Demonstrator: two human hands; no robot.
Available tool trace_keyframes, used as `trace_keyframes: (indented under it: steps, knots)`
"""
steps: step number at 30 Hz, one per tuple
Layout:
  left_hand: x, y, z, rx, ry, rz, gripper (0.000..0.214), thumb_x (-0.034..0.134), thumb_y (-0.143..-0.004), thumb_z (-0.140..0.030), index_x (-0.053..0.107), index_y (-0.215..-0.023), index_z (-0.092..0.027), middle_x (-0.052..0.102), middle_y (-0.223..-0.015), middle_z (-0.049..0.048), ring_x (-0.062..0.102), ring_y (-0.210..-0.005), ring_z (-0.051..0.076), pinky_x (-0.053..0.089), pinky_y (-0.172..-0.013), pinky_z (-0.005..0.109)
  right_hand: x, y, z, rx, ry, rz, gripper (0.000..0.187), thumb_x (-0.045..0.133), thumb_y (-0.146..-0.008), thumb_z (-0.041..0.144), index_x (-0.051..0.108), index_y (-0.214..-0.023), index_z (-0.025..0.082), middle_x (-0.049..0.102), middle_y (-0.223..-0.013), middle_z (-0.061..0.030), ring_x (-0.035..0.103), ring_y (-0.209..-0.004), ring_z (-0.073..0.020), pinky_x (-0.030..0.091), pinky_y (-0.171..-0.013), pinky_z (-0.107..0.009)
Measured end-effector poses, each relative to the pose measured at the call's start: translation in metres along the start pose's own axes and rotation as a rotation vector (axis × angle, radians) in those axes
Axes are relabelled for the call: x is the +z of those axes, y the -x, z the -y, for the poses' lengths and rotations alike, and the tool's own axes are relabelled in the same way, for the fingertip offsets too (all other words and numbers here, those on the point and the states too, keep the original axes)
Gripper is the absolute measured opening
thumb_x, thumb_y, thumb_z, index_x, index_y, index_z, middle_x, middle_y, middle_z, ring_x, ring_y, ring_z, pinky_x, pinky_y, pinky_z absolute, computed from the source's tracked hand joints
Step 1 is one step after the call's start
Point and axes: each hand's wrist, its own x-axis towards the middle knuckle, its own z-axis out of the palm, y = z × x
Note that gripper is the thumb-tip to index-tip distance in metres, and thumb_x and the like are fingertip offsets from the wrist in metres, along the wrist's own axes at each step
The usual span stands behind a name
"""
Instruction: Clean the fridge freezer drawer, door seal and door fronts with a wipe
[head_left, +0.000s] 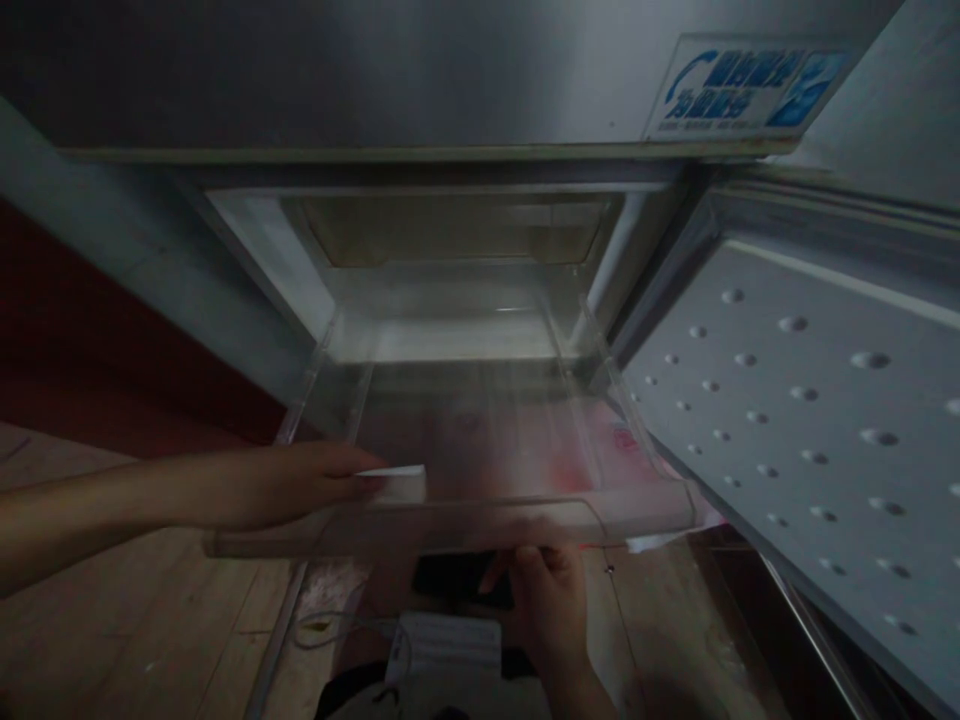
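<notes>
A clear plastic freezer drawer point(480, 525) is pulled well out of the open compartment point(465, 230). My left hand point(300, 487) reaches over its left side, the fingers closed on a small white piece point(401, 485) that looks like folded paper or cloth; its exact kind is unclear. From below, my right hand point(553, 600) grips the drawer's front edge near the middle, thumb and fingers bent against it. Blurred pink and red colours show through the drawer's clear bottom.
The open door point(787, 420), with a dimpled inner panel, stands to the right. Above is a closed grey door point(360, 80) bearing a blue-and-white sticker point(742, 90). A white device with a cable point(446, 645) is at my body. Wooden flooring point(180, 610) lies below.
</notes>
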Motion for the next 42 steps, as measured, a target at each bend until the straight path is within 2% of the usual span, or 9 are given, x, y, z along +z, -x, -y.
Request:
trace_keyframes:
  steps: [2,9,15,21,25,28,32,37,42]
  knots:
    - [0.008,-0.017,-0.021,-0.040,-0.097,0.048,0.044,0.041,-0.092,-0.048,0.072,-0.093,-0.017,0.072,-0.088,0.0020,0.060,-0.077,0.017,0.043,-0.064,0.020,-0.001,0.000,-0.002,0.004,-0.020,-0.008,0.007,0.073,-0.064,0.022,0.069,-0.063,0.017,0.066,-0.055,0.0010,0.056,-0.041,-0.0091,0.048,-0.041,-0.017]
    - [0.033,-0.074,-0.095,0.117,-0.147,0.143,0.029,0.044,-0.086,-0.023,0.061,-0.064,-0.015,0.055,-0.058,-0.0008,0.048,-0.056,0.012,0.035,-0.052,0.022,0.002,0.000,0.000,0.024,-0.017,-0.024,0.009,0.071,-0.063,0.020,0.065,-0.058,0.016,0.061,-0.050,0.0021,0.052,-0.039,-0.0076,0.044,-0.038,-0.015]
    - [0.044,-0.096,-0.123,0.261,-0.048,0.149,0.028,0.042,-0.088,-0.026,0.054,-0.065,-0.015,0.049,-0.058,-0.0018,0.048,-0.062,0.012,0.035,-0.055,0.021,0.000,-0.001,0.000,0.038,0.025,-0.010,0.010,0.069,-0.064,0.022,0.066,-0.057,0.015,0.062,-0.051,0.0003,0.055,-0.043,-0.0093,0.046,-0.040,-0.017]
    - [0.035,-0.073,-0.101,0.189,0.009,0.147,0.032,0.040,-0.091,-0.038,0.062,-0.084,-0.015,0.064,-0.081,0.0027,0.057,-0.074,0.016,0.044,-0.069,0.025,0.003,-0.001,0.004,0.006,0.066,-0.010,0.009,0.066,-0.063,0.018,0.066,-0.054,0.016,0.060,-0.047,0.0014,0.052,-0.038,-0.0074,0.041,-0.037,-0.014]
    - [0.023,-0.043,-0.079,0.156,-0.017,0.083,0.039,0.041,-0.091,-0.046,0.068,-0.095,-0.019,0.070,-0.099,0.0038,0.061,-0.096,0.021,0.045,-0.083,0.028,0.002,-0.001,0.004,0.022,0.066,0.010,0.010,0.066,-0.063,0.018,0.065,-0.054,0.016,0.058,-0.045,0.0020,0.052,-0.037,-0.0079,0.042,-0.037,-0.015]
    - [0.016,-0.020,-0.065,0.077,-0.043,0.003,0.037,0.045,-0.090,-0.047,0.070,-0.101,-0.023,0.070,-0.110,0.0012,0.060,-0.105,0.022,0.044,-0.089,0.028,0.000,-0.001,0.003,0.036,0.035,0.011,0.005,0.069,-0.063,0.021,0.068,-0.061,0.017,0.066,-0.056,0.0001,0.056,-0.041,-0.0101,0.046,-0.038,-0.018]
    - [0.009,0.009,-0.041,-0.030,0.001,-0.020,0.042,0.040,-0.091,-0.049,0.071,-0.100,-0.023,0.072,-0.103,-0.0016,0.063,-0.095,0.019,0.046,-0.082,0.025,0.001,-0.001,0.006,0.023,0.061,0.032,0.006,0.067,-0.064,0.022,0.068,-0.065,0.016,0.068,-0.057,-0.0012,0.054,-0.038,-0.0095,0.047,-0.038,-0.018]
    - [-0.003,0.032,-0.013,-0.151,0.014,-0.114,0.041,0.043,-0.091,-0.052,0.068,-0.111,-0.026,0.072,-0.113,-0.0029,0.062,-0.105,0.020,0.045,-0.090,0.026,0.002,0.000,0.009,0.011,0.086,0.037,0.007,0.064,-0.064,0.020,0.067,-0.061,0.015,0.062,-0.050,0.0008,0.053,-0.037,-0.0086,0.046,-0.039,-0.017]
    - [-0.019,0.027,-0.019,-0.100,0.063,-0.034,0.040,0.039,-0.093,-0.045,0.070,-0.106,-0.022,0.074,-0.108,-0.0022,0.064,-0.100,0.018,0.047,-0.088,0.026,0.000,-0.001,0.010,0.014,0.097,0.058,0.011,0.067,-0.064,0.027,0.068,-0.061,0.016,0.064,-0.053,-0.0012,0.055,-0.040,-0.0107,0.047,-0.039,-0.019]
